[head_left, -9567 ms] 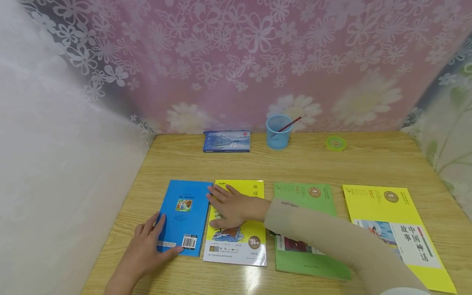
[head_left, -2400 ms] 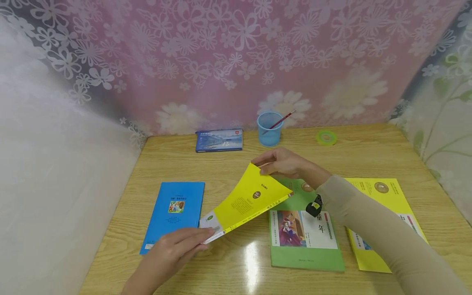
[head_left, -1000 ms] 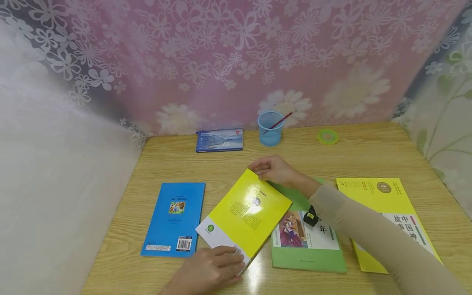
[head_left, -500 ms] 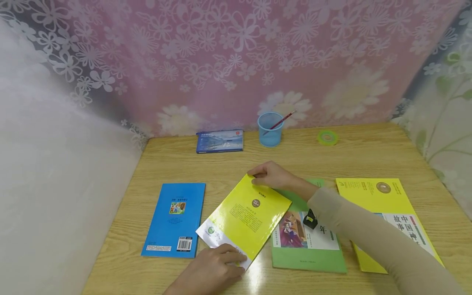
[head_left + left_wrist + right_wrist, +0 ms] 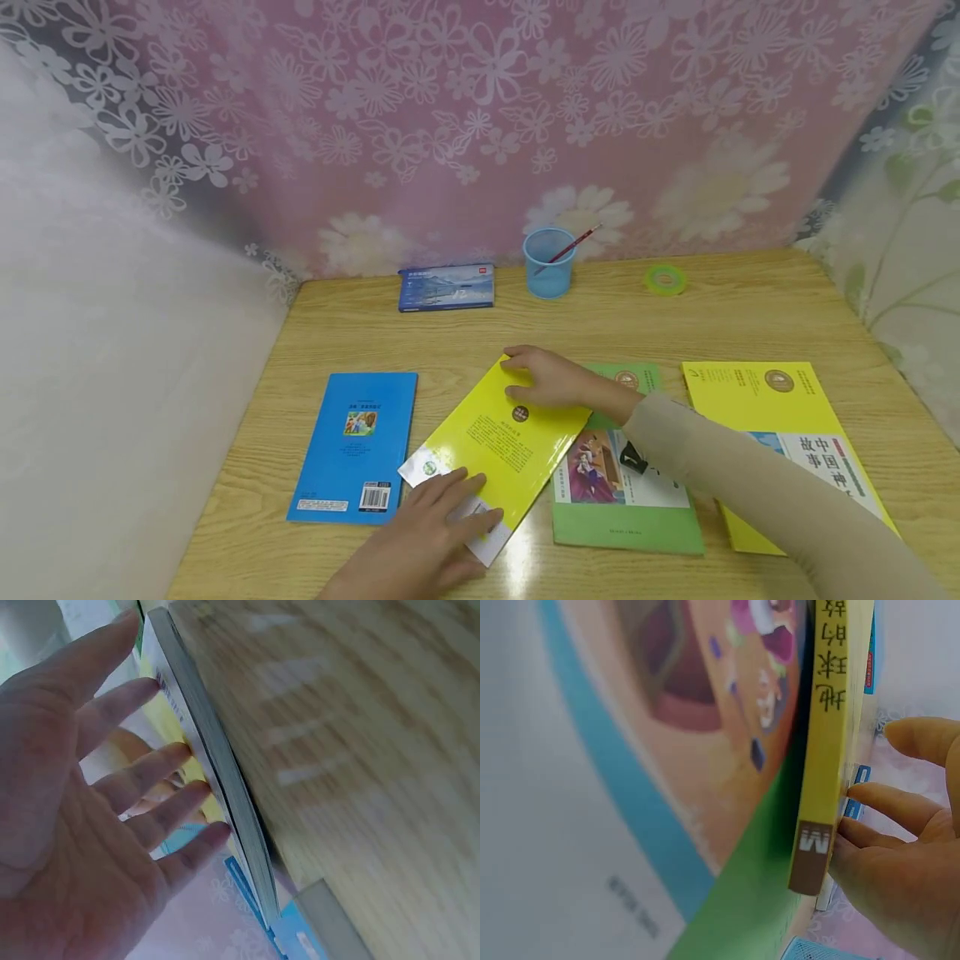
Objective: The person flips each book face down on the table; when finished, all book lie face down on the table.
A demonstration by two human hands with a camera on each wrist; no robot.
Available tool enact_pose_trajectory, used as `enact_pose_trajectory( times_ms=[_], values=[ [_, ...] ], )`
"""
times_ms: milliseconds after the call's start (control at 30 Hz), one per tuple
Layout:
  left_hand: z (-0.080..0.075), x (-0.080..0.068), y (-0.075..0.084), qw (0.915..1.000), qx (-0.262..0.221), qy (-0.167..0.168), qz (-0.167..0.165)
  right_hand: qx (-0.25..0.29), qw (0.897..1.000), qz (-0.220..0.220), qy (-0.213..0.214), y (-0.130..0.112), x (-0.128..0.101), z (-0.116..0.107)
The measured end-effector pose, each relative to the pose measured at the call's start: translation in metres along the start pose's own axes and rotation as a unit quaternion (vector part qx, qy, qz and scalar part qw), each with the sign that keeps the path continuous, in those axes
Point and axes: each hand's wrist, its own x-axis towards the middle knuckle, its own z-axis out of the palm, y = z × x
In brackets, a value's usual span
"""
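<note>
lying askew on the wooden table [image 5: 720, 317]: yellow book [image 5: 498, 442], back cover up, its right edge overlapping the green book [image 5: 630, 517], the blue book [image 5: 358, 446] just beside on the left. right hand [image 5: 547, 379] flat on the far corner, fingers straight and spread. left hand [image 5: 431, 533] flat on the near white corner, fingers extended. neither hand grips. green book's cover partly hidden under the sleeve [image 5: 750, 492]; back-cover print too small to read; left wrist view blurred.
</note>
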Motion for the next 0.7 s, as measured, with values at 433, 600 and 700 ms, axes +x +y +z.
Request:
enact_pose_trajectory(
  times_ms=[433,600,700],
  values=[
    [-0.004,-0.001,-0.035,0.9949,-0.010,0.040,-0.092,-0.050,0.997,-0.054,0.031,0.002,-0.039,0.005],
    [-0.006,-0.001,-0.043,0.9952,-0.013,0.057,-0.079,-0.079,0.993,-0.075,0.041,0.009,-0.068,0.009],
    [-0.008,-0.001,-0.049,0.9946,-0.015,0.061,-0.082,-0.093,0.990,-0.095,0.052,0.013,-0.087,0.011]
  ],
)
